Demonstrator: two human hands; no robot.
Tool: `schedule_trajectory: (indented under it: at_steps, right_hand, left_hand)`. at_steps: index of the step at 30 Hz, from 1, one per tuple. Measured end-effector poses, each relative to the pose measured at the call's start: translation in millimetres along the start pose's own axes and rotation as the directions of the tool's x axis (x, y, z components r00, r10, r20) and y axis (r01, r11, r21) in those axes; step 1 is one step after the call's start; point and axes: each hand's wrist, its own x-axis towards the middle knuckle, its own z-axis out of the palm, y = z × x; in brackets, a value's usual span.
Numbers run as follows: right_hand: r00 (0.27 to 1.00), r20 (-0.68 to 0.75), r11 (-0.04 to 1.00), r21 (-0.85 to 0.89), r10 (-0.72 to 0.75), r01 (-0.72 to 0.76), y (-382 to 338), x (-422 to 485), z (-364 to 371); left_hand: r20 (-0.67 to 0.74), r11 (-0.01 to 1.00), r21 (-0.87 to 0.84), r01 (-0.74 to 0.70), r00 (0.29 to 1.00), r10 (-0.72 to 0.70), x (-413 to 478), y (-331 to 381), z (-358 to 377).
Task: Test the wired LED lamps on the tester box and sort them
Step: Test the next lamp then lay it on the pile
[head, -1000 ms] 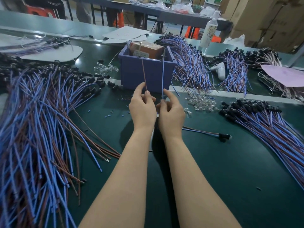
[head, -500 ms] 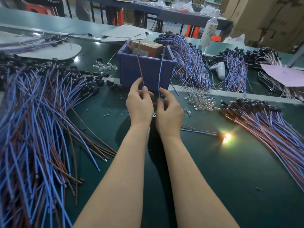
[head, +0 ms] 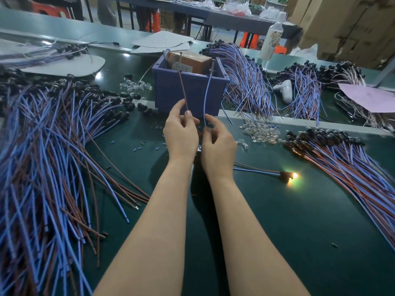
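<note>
The table top (head: 277, 221) is dark green, smooth and a bit shiny, and light glints on it. The box (head: 188, 90) is dull blue plastic. Inside it sits a brown block (head: 192, 61) with a slight shine and a paper label. The brown wire (head: 183, 88) and the blue wire (head: 206, 97) have smooth plastic coats, like the wires in the big pile (head: 42, 157). The little bulbs (head: 259, 132) are clear and shiny like glass. The caps (head: 324, 135) are black plastic. The pink sheet (head: 369, 97) is dull paper. The big boxes (head: 352, 28) at the back are brown cardboard.
</note>
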Motion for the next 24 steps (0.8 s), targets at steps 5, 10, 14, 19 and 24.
schedule_trajectory:
  at_steps: [5,10,14,19,24]
  right_hand:
    - [1.000,-0.004,1.000,-0.018,0.008,-0.008,-1.7,-0.9,-0.8]
    - [0.994,0.106,0.997,-0.073,0.016,-0.009,-10.2,0.6,-11.7]
    - [0.970,0.235,0.990,-0.107,-0.068,0.096,-25.4,1.5,-41.2]
    - [0.977,0.115,0.925,-0.317,-0.181,0.209,-41.2,13.1,-94.8]
    - [0.929,-0.326,0.983,0.006,-0.172,0.184,-45.9,18.1,-156.6]
  left_hand:
    - [0.020,0.998,0.005,0.059,0.998,-0.059,-0.6,2.6,-1.8]
    - [0.211,0.989,0.054,0.135,0.967,-0.143,-4.2,19.1,-4.2]
    - [0.261,0.988,0.125,-0.086,0.964,0.050,-10.6,47.4,-4.4]
    - [0.421,0.926,0.091,-0.366,0.857,0.298,-30.9,99.9,19.5]
    - [0.480,0.866,0.248,-0.434,0.832,0.280,-56.7,117.2,56.9]
